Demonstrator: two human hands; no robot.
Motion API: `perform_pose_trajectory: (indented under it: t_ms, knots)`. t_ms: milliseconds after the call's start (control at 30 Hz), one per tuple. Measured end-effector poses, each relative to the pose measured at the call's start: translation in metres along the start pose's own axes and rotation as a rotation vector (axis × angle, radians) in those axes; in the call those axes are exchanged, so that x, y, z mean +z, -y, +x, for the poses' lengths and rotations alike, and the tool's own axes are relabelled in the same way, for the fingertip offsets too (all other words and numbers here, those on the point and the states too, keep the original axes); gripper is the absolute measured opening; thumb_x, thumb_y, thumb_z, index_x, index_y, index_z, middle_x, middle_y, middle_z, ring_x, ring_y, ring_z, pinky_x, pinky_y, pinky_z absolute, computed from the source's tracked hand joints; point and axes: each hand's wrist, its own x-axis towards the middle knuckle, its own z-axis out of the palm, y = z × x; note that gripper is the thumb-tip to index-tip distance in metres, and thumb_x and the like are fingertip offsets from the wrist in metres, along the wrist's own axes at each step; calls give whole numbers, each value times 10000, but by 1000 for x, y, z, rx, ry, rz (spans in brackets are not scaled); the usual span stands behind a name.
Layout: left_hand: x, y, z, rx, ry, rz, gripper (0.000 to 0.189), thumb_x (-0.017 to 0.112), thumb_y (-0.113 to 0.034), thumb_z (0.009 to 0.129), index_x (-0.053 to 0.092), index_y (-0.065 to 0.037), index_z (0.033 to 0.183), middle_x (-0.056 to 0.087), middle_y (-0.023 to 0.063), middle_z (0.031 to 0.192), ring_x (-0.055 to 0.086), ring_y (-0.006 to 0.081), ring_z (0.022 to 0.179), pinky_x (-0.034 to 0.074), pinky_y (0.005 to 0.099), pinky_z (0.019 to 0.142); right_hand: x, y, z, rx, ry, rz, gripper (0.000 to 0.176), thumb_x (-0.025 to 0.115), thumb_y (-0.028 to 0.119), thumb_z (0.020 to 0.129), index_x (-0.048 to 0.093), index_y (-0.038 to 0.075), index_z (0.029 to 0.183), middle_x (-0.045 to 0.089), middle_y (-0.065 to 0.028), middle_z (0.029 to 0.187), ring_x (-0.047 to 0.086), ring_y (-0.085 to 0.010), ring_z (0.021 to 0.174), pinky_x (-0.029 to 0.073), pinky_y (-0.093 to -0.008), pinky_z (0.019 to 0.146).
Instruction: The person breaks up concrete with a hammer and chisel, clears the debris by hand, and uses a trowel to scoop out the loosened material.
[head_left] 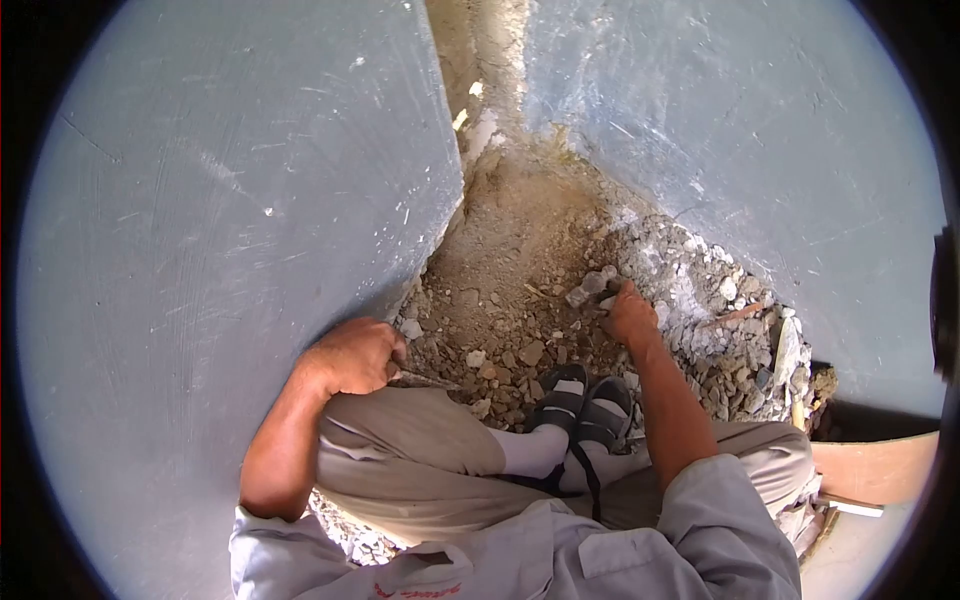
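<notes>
My left hand (358, 356) is closed in a fist beside my bent knee, near the left blue-grey wall. A thin, pointed, rod-like tool (428, 379) sticks out of it to the right, low over the rubble; its exact kind cannot be made out. Across the pit, my right hand (632, 316) has its fingers closed at a pale grey lump of broken masonry (592, 287). Around both hands lies loose rubble (515, 362), mixed stones and brown soil. My sandalled feet (580, 405) rest side by side on it.
Blue-grey walls (250, 180) (740, 110) rise on both sides, narrowing to a gap at the back. A heap of broken masonry (735, 385) lines the right wall's foot. At the lower right is a curved orange-brown pan-like rim (880, 468).
</notes>
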Motion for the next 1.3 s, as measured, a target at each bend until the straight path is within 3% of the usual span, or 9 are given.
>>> perform_pose_trajectory:
  t_ms: [167, 200, 300, 433, 567, 667, 833, 1100, 1300]
  knots:
    - [-11, -28, -8, -114, -73, 58, 190, 637, -101, 757, 706, -16, 913, 675, 237, 871, 648, 416, 887, 502, 468, 804, 24, -15, 8, -71, -39, 353, 490, 738, 335, 656, 668, -1, 1007, 668, -241, 1029, 648, -376, 942, 515, -412, 859]
    - [-16, -37, -14, -146, -108, 69, 187, 631, -97, 763, 704, -13, 914, 674, 240, 869, 646, 420, 890, 500, 473, 807, -6, -9, -5, -21, 115, 446, 731, 742, 352, 693, 550, -98, 1235, 657, -224, 1149, 641, -339, 1060, 502, -381, 919]
    - [-24, -58, -15, -209, -222, 56, 195, 628, -97, 790, 697, -9, 949, 665, 258, 864, 641, 430, 881, 493, 482, 809, -11, -12, -16, 156, 76, 1112, 389, 781, 246, 661, 659, -64, 861, 678, -174, 845, 636, -274, 788, 495, -375, 709]
    - [-8, -33, 46, -180, -384, -99, 242, 634, -160, 865, 681, -8, 1047, 664, 231, 806, 667, 366, 747, 505, 457, 721, -86, 13, -36, 3, -325, 1094, 337, 764, 149, 715, 616, -82, 912, 652, -99, 814, 589, -169, 723, 477, -313, 637]
    - [36, -10, 142, -556, -376, -922, 230, 561, -213, 946, 667, -25, 1025, 577, 69, 678, 539, 148, 555, 432, 356, 454, -110, 39, -31, -304, -500, 1297, 256, 708, 45, 765, 593, -61, 969, 639, -53, 779, 563, -124, 625, 460, -274, 568]
    - [81, 19, 227, -580, -546, -1192, 135, 545, -165, 941, 603, -57, 997, 594, 78, 747, 496, 161, 545, 400, 336, 433, -106, 47, -30, -209, -202, 1452, 226, 708, 18, 759, 605, -33, 953, 636, -50, 773, 562, -124, 594, 443, -271, 521]
    - [122, 43, 322, -710, -753, -2118, 44, 513, -111, 944, 536, -78, 962, 595, 108, 848, 496, 182, 558, 391, 345, 437, -64, 66, -32, -187, -270, 1500, 190, 722, 1, 779, 589, -35, 909, 607, -45, 702, 533, -124, 534, 422, -280, 494]
    - [112, 33, 349, -161, -387, -2582, 113, 498, -188, 1013, 561, -94, 1018, 633, 103, 973, 620, 296, 962, 505, 499, 961, -82, 88, -26, -435, -620, 1513, 187, 741, 24, 816, 603, 7, 941, 624, -2, 849, 553, -81, 695, 464, -249, 630]
    - [96, 45, 364, -85, -448, -2644, 126, 514, -205, 1001, 574, -97, 976, 665, 118, 936, 633, 345, 1040, 496, 514, 967, -5, 122, -4, -290, -530, 980, 228, 735, 93, 788, 656, -8, 977, 682, -124, 929, 648, -228, 802, 511, -345, 769]
